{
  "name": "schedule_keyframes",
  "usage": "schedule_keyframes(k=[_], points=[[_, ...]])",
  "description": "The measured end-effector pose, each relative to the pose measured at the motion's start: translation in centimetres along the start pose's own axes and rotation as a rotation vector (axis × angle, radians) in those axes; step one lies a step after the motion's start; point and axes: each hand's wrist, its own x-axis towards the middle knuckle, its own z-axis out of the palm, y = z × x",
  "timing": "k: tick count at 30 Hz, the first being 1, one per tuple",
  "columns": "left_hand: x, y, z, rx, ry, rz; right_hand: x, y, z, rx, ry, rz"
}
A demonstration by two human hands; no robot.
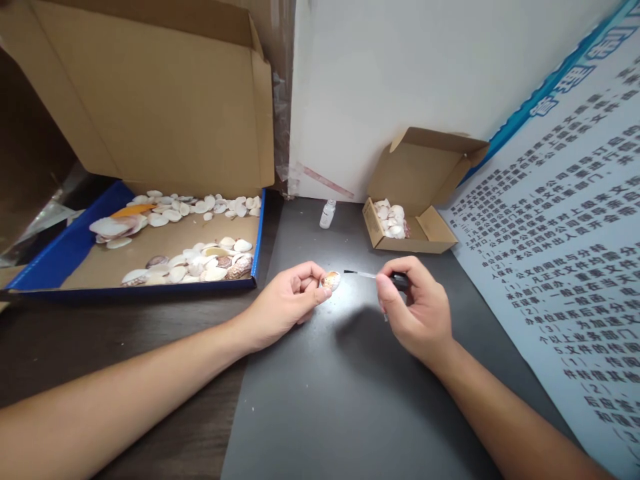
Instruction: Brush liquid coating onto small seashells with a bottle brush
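Between the thumb and fingers of my left hand [287, 300] is a small shell [331, 280] with orange-brown and white colouring. My right hand [420, 310] grips the black cap of a small brush [367, 275], whose dark tip points left and stands just short of the shell, with a narrow gap between them. Behind both hands a small clear bottle [327, 214] stands uncapped on the dark grey mat [300, 400].
At the left, an open blue-edged cardboard box [113, 263] holds several shells and an orange item [133, 211]. A smaller open cardboard box [415, 245] with pale shells stands back right. A printed sheet [565, 233] lies along the right; a white panel [400, 73] rises behind.
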Motion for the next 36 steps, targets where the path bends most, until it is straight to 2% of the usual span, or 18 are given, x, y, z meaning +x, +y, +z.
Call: schedule_keyframes(k=[2, 4, 8, 12, 15, 19, 27, 36], points=[[0.0, 0.0, 0.0, -0.004, 0.000, 0.001, 0.4, -0.2, -0.5, 0.013, 0.046, 0.001], [0.1, 0.1, 0.1, -0.019, 0.007, -0.002, 1.7, -0.4, -1.3, -0.063, 0.035, -0.026], [0.1, 0.3, 0.1, -0.014, 0.022, -0.006, 7.0, -0.2, -2.5, -0.189, -0.079, -0.099], [-0.1, 0.5, 0.1, 0.026, 0.003, 0.002, 12.8, 0.8, -1.2, -0.324, -0.156, -0.106], [-0.1, 0.5, 0.0, 0.055, -0.007, 0.001, 15.1, 1.3, 0.4, -0.423, -0.244, -0.087], [0.0, 0.2, -0.1, 0.040, -0.022, 0.005, 15.9, 1.4, 1.7, -0.535, -0.275, -0.043], [0.0, 0.0, -0.1, 0.011, -0.028, 0.038, 16.6, 1.6, 1.7, -0.594, -0.341, -0.015], [0.0, -0.2, -0.1, -0.010, -0.027, 0.075, 16.7, 1.0, 1.9, -0.643, -0.349, 0.000]])
